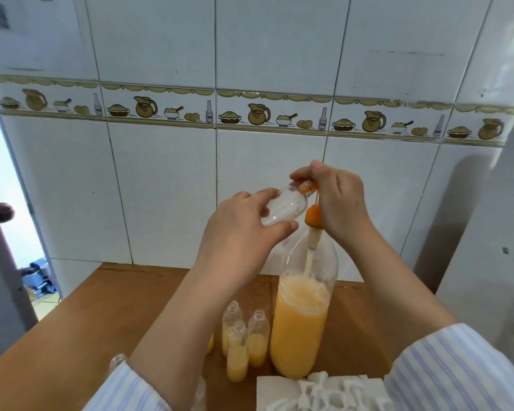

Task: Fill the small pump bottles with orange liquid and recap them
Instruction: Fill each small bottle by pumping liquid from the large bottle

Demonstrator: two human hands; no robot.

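So the biggest thing behind my hands is the white tiled wall (250, 40), with that border strip of little jugs and pies (258, 114) running across it above my fingers. Below my arms is the wooden surface (72, 336) everything sits on.

Right under my right hand (340, 203) stands the big bottle (301, 318), upright, a bit over half full of frothy orange liquid. There's a small orange funnel (313, 217) stuck in its neck, and a pale stream is running down from it into the bottle.

My left hand (244, 232) is wrapped around the body of a small clear bottle (285, 207), holding it tipped nearly on its side with the mouth toward the funnel. It looks basically empty. My right fingers (301, 175) pinch up at its neck end, on the orange bit there; can't really tell if that's a cap or just liquid at the rim.

Down below my left forearm, just left of the big bottle, three small bottles (238, 348) stand uncapped in a tight cluster, each partly filled with orange. Another clear one (118, 361) peeks out by my left sleeve (125, 390).

Nearest me, under my right arm, a heap of white pump tops (324, 393) lies on a white sheet (275, 390).
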